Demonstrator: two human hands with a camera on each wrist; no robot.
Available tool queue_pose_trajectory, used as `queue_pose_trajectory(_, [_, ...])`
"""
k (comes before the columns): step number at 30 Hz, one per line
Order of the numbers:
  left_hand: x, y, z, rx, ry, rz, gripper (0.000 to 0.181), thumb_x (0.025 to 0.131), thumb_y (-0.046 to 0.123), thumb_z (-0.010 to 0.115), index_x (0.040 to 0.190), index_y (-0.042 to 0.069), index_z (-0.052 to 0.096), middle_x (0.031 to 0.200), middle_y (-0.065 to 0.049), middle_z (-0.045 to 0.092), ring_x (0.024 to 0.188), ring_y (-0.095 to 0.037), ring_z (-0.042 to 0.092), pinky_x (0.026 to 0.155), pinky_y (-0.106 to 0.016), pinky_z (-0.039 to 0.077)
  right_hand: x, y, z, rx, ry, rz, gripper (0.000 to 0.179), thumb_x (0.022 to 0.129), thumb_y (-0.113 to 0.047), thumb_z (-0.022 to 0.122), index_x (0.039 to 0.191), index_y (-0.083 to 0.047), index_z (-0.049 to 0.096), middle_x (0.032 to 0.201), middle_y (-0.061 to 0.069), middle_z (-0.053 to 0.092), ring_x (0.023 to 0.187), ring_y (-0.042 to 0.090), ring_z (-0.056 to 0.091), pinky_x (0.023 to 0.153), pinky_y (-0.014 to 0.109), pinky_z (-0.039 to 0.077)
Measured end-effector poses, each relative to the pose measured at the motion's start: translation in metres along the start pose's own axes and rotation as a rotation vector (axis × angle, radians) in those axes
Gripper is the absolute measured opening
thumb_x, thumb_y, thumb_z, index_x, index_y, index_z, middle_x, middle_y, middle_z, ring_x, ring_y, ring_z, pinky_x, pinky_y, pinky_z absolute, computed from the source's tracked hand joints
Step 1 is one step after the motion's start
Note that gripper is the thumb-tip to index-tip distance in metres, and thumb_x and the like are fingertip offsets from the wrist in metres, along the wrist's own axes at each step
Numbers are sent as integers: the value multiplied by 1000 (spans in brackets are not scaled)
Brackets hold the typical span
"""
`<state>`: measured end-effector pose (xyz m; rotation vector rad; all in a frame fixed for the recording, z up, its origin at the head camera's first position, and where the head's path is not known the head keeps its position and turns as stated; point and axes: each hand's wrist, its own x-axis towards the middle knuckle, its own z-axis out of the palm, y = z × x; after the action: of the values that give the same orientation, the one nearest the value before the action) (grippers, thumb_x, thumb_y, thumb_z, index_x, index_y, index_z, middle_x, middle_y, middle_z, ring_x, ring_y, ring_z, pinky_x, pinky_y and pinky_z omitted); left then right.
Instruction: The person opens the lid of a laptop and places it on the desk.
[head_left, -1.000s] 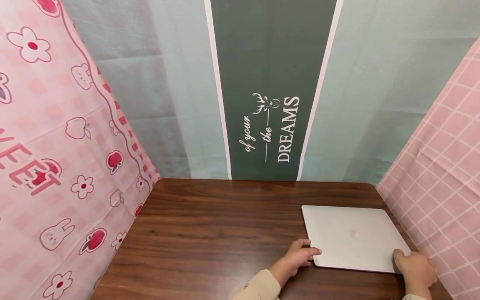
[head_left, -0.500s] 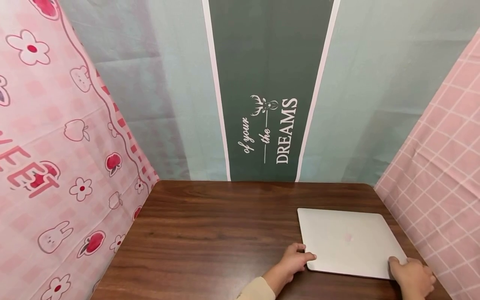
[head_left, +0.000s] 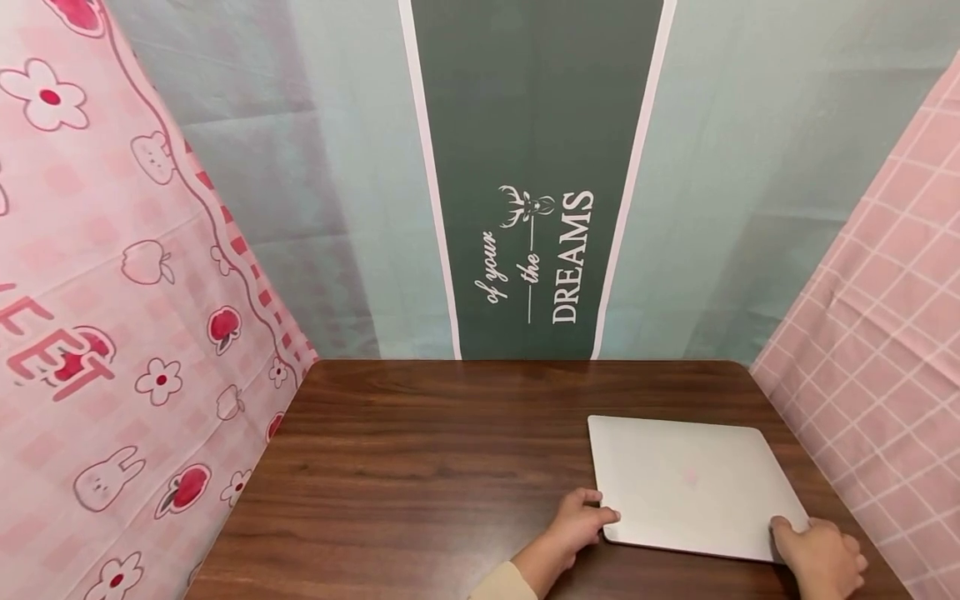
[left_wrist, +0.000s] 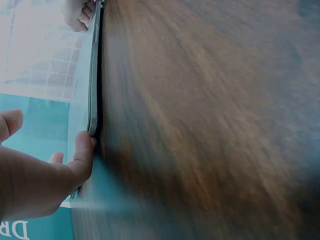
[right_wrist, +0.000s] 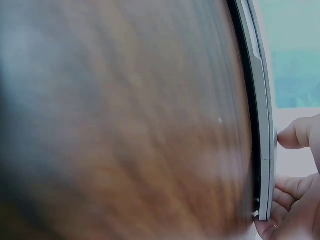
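Observation:
A closed silver laptop (head_left: 690, 487) with a faint logo on its lid lies flat at the right side of the brown wooden table (head_left: 420, 467). My left hand (head_left: 577, 525) holds its near left corner, thumb at the corner and fingers along the left side. At the near right corner, my right hand (head_left: 821, 554) grips it with the thumb on the lid and the fingers curled at the side. The left wrist view shows the laptop's thin front edge (left_wrist: 94, 85) with a dark strip beneath. Seen from the right wrist, the fingers (right_wrist: 287, 195) wrap the corner.
A pink fabric with flowers and apples (head_left: 161, 383) hangs along the left side. Behind the table is a green cloth (head_left: 540, 100) with white lettering. Pink checked fabric (head_left: 885, 333) borders the right edge, close to my right hand.
The laptop has slid a little to the left and slightly nearer, with both hands moving along with it. The grip looks the same throughout.

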<state>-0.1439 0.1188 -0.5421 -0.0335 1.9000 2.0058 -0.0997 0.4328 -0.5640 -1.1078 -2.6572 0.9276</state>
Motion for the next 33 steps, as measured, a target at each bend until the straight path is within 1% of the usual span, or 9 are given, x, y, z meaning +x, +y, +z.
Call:
queue_pose_trajectory(4, [-3, 0, -5, -3, -13, 9, 33, 76, 4, 67, 106, -5, 56, 81, -4, 59, 72, -16, 54, 59, -31, 44, -7, -3, 0, 11, -7, 5, 61, 84, -33, 54, 114, 18, 39, 103, 46, 30, 97, 63, 27, 72, 64, 26])
queue_pose_trajectory(8, [-5, 0, -10, 10, -22, 22, 33, 77, 5, 66, 106, -5, 56, 82, -3, 60, 72, -14, 55, 61, -32, 45, -12, -5, -1, 10, -36, 19, 63, 85, -34, 53, 116, 18, 37, 105, 47, 28, 98, 63, 26, 73, 65, 26])
queue_pose_trajectory(14, [-5, -3, -15, 16, 2, 32, 32, 78, 5, 66, 106, -6, 56, 79, -2, 62, 70, -15, 56, 58, -30, 45, -16, -5, 0, 1, -60, 28, 66, 85, -36, 53, 119, 18, 35, 107, 47, 27, 101, 63, 25, 76, 65, 26])
queue_pose_trajectory(16, [-5, -4, -16, 16, 2, 28, 32, 78, 5, 65, 106, -6, 56, 80, -2, 61, 73, -16, 56, 59, -31, 46, -18, -4, 1, -4, -67, 33, 66, 85, -36, 53, 119, 18, 35, 108, 46, 27, 102, 63, 25, 77, 65, 26])
queue_pose_trajectory(21, [-6, -6, -19, 8, 3, 22, 31, 78, 6, 65, 105, -5, 56, 80, -2, 60, 73, -16, 56, 59, -30, 45, -20, -5, 1, -3, -80, 39, 67, 85, -35, 54, 120, 18, 35, 109, 46, 28, 104, 63, 25, 80, 66, 25])
queue_pose_trajectory(24, [-6, -7, -22, 3, 11, 24, 31, 77, 6, 65, 105, -5, 57, 79, -2, 60, 72, -16, 56, 58, -28, 44, -21, -6, 2, 1, -82, 34, 66, 84, -34, 55, 119, 19, 35, 108, 46, 29, 102, 63, 26, 80, 65, 26])
queue_pose_trajectory(29, [-7, -9, -27, 11, 32, 32, 28, 78, 6, 65, 103, -5, 57, 78, -1, 60, 69, -15, 56, 57, -29, 45, -24, -9, 5, 6, -87, 33, 66, 84, -33, 55, 119, 19, 36, 108, 46, 30, 101, 62, 26, 79, 66, 26])
queue_pose_trajectory(33, [-6, -11, -32, 8, 49, 17, 27, 79, 7, 64, 101, -4, 57, 79, -1, 61, 70, -16, 57, 59, -31, 47, -28, -11, 6, 3, -97, 28, 66, 84, -32, 55, 120, 19, 35, 109, 46, 30, 101, 62, 26, 79, 66, 27])
